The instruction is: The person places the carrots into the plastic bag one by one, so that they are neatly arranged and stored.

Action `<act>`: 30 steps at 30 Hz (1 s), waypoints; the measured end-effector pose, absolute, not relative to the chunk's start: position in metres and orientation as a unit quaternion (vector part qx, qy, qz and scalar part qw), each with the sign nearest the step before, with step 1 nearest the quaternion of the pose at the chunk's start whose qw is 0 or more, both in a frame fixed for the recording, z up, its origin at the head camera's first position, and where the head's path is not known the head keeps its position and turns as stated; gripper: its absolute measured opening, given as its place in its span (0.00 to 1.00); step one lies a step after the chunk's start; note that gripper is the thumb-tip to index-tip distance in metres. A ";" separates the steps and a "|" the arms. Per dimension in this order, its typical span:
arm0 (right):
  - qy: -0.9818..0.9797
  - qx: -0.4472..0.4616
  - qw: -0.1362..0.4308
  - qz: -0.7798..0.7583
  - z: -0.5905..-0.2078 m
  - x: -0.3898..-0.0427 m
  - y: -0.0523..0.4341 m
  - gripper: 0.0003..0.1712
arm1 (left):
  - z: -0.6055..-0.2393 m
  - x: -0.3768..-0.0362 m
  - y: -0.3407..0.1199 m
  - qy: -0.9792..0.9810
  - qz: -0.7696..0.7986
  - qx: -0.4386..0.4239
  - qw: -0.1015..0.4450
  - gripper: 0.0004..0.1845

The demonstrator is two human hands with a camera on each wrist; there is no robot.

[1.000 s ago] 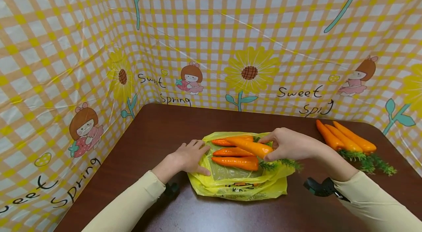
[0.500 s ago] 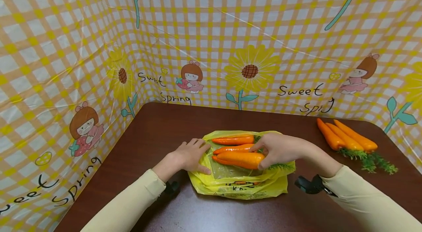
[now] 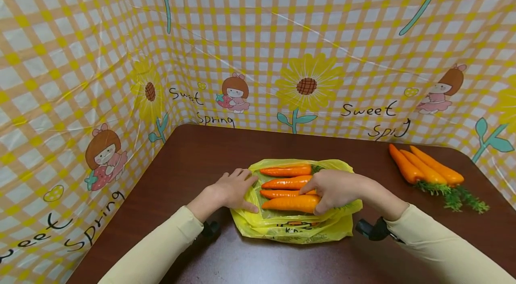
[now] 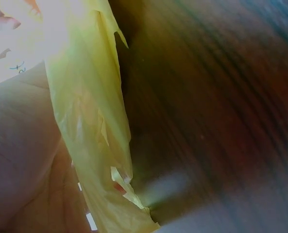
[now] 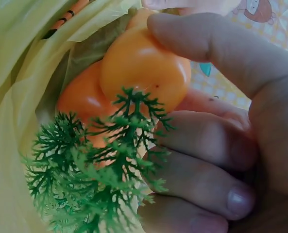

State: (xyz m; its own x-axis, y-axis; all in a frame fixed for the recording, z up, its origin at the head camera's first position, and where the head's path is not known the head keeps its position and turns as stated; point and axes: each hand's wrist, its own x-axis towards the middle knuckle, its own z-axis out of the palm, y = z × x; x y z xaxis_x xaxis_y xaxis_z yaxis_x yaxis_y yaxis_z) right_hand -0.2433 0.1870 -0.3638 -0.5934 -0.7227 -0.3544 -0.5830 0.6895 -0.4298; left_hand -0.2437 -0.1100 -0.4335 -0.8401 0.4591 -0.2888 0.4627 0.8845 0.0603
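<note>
I've brought the carrot [image 3: 291, 204] down onto the yellow bag [image 3: 298, 230] beside three others — right hand [image 3: 334, 187] still curled round its top, left hand [image 3: 234, 191] flat, pinning the bag's edge.

A dark brown table [image 3: 193, 158] carries everything. A yellow bag [image 3: 290, 230] lies at its middle. Three loose carrots [image 3: 423, 168] lie far right.

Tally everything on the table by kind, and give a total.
Carrots on the yellow plastic bag: 4, the nearest one gripped by the right hand
Carrots in the loose pile at the right: 3
Yellow plastic bags: 1, pressed by the left hand
Total: 8
</note>
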 end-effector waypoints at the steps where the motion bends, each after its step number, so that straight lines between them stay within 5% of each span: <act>1: 0.884 -0.369 0.257 -0.132 -0.365 -0.243 0.187 0.32 | -0.433 -0.244 -0.110 0.959 -0.006 0.240 0.149 0.51; 30: 0.910 -0.325 0.223 -0.129 -0.362 -0.222 0.188 0.27 | -0.431 -0.242 -0.109 0.958 -0.002 0.246 0.147 0.52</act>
